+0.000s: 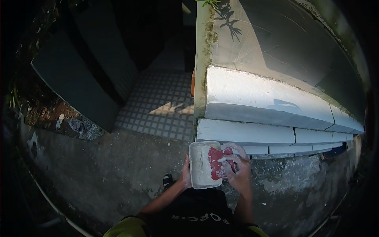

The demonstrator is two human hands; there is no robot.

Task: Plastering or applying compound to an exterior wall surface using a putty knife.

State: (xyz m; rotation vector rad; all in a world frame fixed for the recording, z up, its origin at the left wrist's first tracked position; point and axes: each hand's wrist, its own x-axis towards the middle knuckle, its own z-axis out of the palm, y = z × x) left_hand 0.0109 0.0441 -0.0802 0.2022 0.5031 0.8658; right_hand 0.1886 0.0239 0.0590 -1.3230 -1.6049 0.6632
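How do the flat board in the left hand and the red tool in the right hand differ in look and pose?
The board is pale grey, smeared with plaster and roughly rectangular; the red tool is smaller and only partly plaster-streaked. The left hand holds the board at its left edge, while the right hand presses the red tool flat on the board's surface. Both sit before the white stepped wall.

Outdoor building site beside a house: half-built white block wall (268, 98), rough concrete ground (118, 166), tiled entry floor (166, 102).
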